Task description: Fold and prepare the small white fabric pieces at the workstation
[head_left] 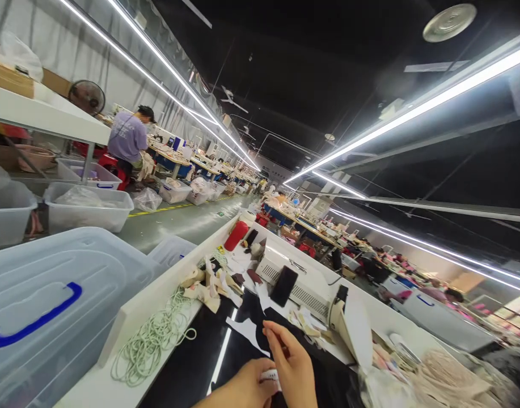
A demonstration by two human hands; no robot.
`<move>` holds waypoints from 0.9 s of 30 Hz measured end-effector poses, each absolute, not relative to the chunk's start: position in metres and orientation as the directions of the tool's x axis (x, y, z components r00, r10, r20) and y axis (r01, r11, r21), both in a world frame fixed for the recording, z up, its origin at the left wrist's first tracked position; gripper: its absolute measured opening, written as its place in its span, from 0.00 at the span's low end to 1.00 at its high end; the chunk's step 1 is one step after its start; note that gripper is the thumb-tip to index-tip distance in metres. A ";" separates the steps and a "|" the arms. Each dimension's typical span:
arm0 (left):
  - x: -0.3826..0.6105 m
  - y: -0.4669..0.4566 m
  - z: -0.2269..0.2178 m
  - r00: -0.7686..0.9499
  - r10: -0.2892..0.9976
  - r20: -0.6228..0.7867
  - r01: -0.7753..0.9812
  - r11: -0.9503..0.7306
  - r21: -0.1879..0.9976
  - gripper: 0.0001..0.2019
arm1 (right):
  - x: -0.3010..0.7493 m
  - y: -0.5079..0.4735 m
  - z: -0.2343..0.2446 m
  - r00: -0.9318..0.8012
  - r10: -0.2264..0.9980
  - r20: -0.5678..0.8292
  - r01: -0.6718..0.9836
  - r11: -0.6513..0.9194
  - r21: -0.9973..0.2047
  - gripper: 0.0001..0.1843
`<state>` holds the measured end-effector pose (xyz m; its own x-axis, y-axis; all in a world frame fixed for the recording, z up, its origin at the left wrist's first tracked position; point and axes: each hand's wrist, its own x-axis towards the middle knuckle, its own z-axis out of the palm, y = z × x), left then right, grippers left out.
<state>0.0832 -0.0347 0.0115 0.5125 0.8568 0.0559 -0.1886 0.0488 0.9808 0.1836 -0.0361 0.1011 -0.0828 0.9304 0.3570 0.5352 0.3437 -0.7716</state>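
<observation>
The right hand's fingers [273,331] are curled almost closed, thumb and forefinger pinched together at the tip on something too small to make out, just above the black counter [187,368]. The right hand [291,365] rises from the bottom edge, and against its lower side rests a small white piece [270,375], which the left hand [245,388] grips with its fingers folded shut around it; only the piece's end shows between the two hands, which touch each other. Just beyond the fingertips lie white cut fabric shapes [246,334] on the dark surface. Further out a black phone [284,286] leans on a white machine [300,283], and beside that a cream sewing device [349,326] stands to the right. To the left a coil of pale green cord [151,340] lies on the white ledge, with beige fabric scraps [208,286] heaped beyond it and a red bottle [236,235] at the far end. A clear plastic bin lid with a blue handle [34,320] fills the near left. In the distance a person in a purple shirt [127,139] sits at another bench.
</observation>
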 end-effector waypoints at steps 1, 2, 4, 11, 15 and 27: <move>0.083 -0.038 0.014 0.480 0.876 0.054 -0.108 -0.003 0.994 0.09 | 0.201 -0.041 0.097 -0.055 0.932 0.359 0.548 0.328 -0.769 0.26; 0.081 -0.042 0.016 0.447 0.893 0.060 -0.021 -0.057 0.998 0.11 | 0.217 -0.047 0.090 -0.023 0.930 0.368 0.559 0.317 -0.766 0.26; 0.074 -0.048 0.022 0.409 0.908 0.089 0.148 -0.162 0.976 0.19 | 0.240 -0.057 0.073 0.042 0.905 0.423 0.572 0.325 -0.753 0.26; 0.065 -0.055 0.040 0.514 0.843 0.158 0.559 -0.469 0.684 0.36 | 0.255 -0.072 0.027 0.010 0.861 0.508 0.599 0.402 -0.692 0.33; 0.069 -0.055 0.038 0.546 0.812 0.208 0.627 -0.561 0.542 0.37 | 0.250 -0.076 0.023 0.039 0.882 0.469 0.573 0.365 -0.734 0.26; 0.058 -0.053 0.031 0.514 0.819 0.255 0.263 -0.434 0.862 0.44 | 0.235 -0.089 0.011 0.197 0.935 0.296 0.299 0.231 -0.926 0.19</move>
